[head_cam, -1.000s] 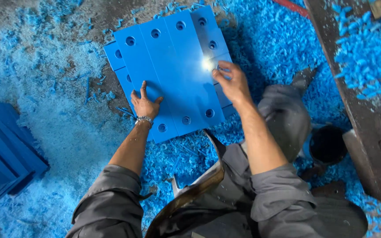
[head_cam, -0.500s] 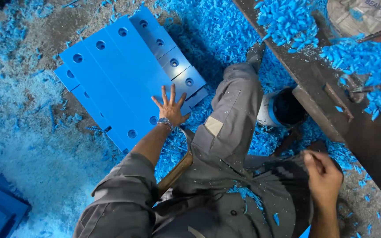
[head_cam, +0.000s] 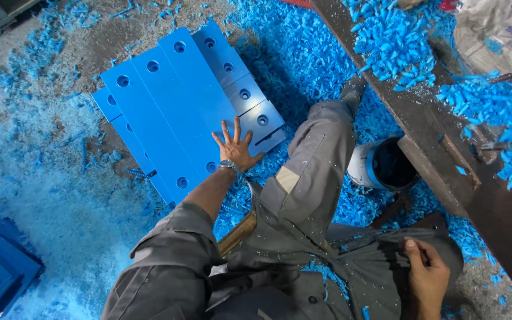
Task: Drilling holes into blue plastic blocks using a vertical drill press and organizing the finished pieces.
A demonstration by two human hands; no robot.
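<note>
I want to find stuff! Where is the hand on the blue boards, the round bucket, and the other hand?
left hand [head_cam: 236, 148], head view, back of the hand.
blue boards [head_cam: 167, 112], head view, flat top face.
bucket [head_cam: 360, 166], head view, white outer wall.
right hand [head_cam: 428, 275], head view, back of the hand.

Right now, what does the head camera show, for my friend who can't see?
A person's left hand presses flat on stacked blue plastic slabs with round holes, amid blue shavings. Their right hand rests on their grey trouser leg.

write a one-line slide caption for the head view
Left hand spread flat on stacked blue slabs amid blue shavings; right hand resting on the grey trouser leg.
</note>
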